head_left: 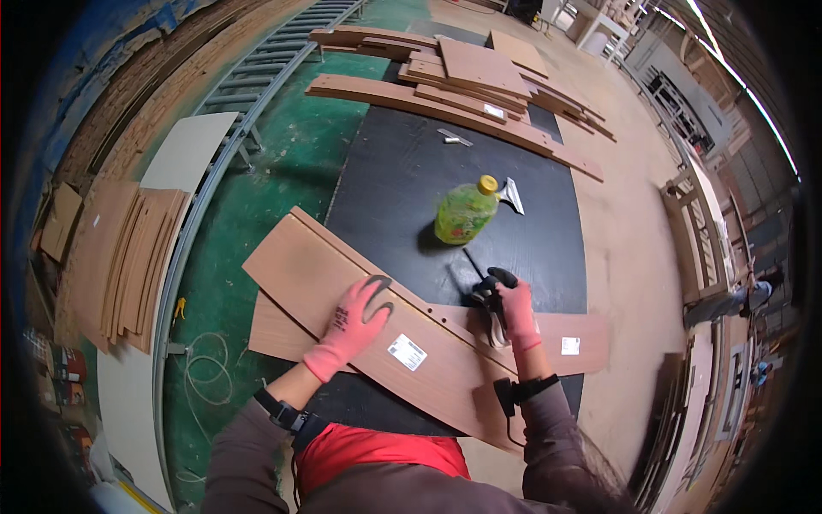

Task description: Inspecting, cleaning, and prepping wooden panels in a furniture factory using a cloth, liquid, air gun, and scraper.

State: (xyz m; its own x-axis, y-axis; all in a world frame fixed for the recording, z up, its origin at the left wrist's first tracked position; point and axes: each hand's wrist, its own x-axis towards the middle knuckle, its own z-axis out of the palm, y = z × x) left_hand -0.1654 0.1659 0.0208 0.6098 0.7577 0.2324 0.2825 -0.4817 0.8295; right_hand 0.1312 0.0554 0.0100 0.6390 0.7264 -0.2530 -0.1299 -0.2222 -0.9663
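A long brown wooden board (338, 278) with a curved edge lies at a slant before me. It has a groove along its far side and a white label (407, 352). My left hand (353, 324), in a pink and black glove, rests on it with fingers spread. Beneath it, a second brown board (552, 330) sticks out on both sides. My right hand (510, 300), gloved too, is closed around a gun-shaped tool (491, 319) with a thin black nozzle pointing up and left. Its exact kind is unclear, and the fingers partly hide it.
Beyond the boards, a bottle of green liquid (467, 212) with a yellow cap stands on the black tabletop (377, 180), beside a scraper-like tool (512, 196). Stacked brown boards (479, 73) cover the far end. On the left run a roller conveyor (257, 77) and more panels (128, 257).
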